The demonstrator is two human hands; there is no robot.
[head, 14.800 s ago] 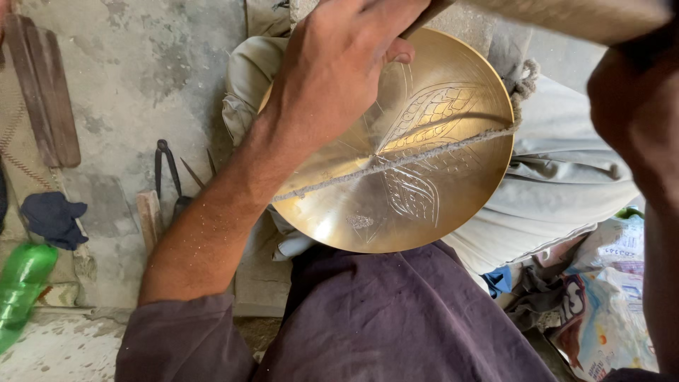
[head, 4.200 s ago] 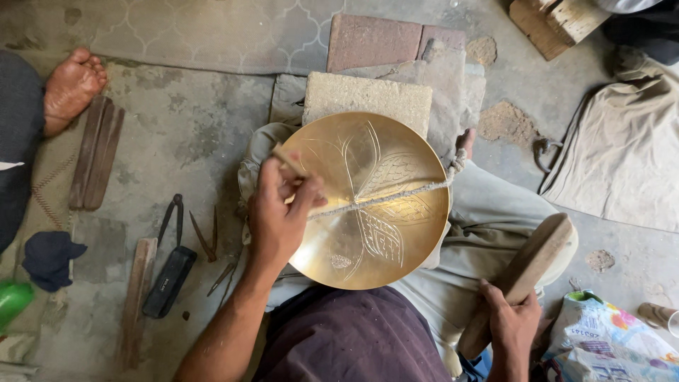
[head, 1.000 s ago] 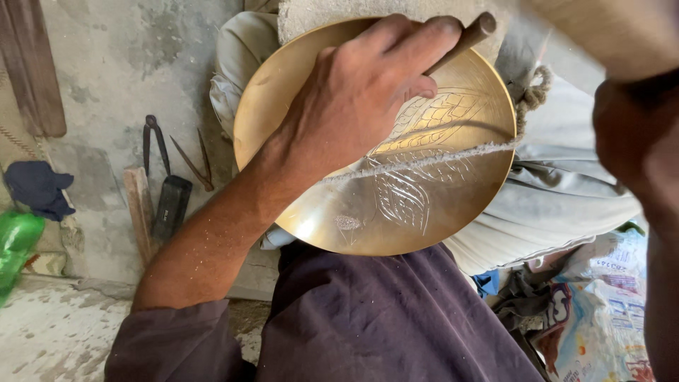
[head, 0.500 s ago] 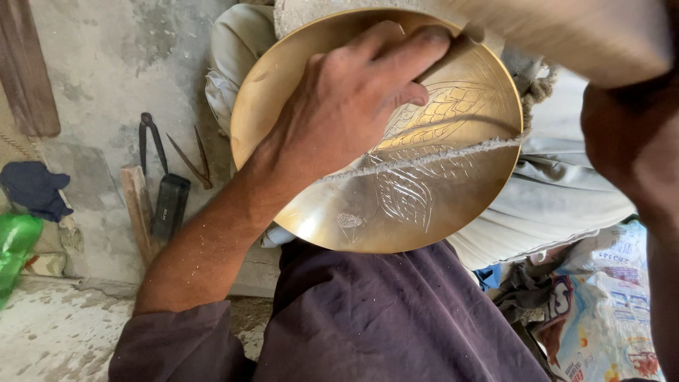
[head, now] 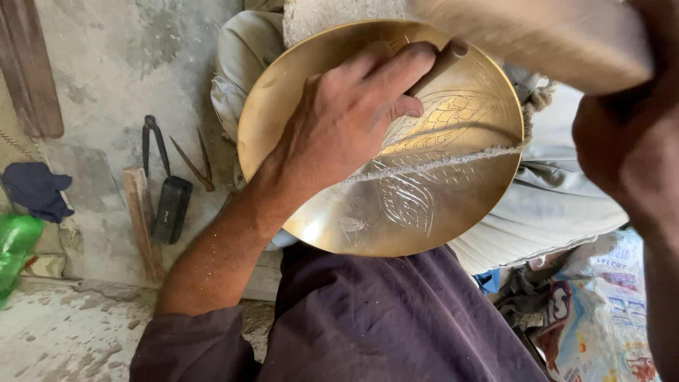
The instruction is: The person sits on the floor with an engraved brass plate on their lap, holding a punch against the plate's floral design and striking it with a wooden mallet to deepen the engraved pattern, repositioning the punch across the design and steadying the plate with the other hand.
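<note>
Moved since half a second ago: my left hand [head: 346, 127] has slid slightly along the round engraved brass plate [head: 424, 205]; the blurred wooden mallet [head: 537, 39] sits lower.
Left grip: fingers closed around a thin brown chisel [head: 440, 62], tip on the plate.
Right grip: my right hand [head: 629, 141] is clamped on the mallet.
Plate: resting on my lap, over pale trousers [head: 559, 205].
Handling: I judge it stiff, thin, smooth, slippery; best held by the rim.

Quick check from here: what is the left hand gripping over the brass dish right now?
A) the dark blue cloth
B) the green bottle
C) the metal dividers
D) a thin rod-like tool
D: the left hand is closed around a thin rod-like tool set against the engraved brass dish.
</note>
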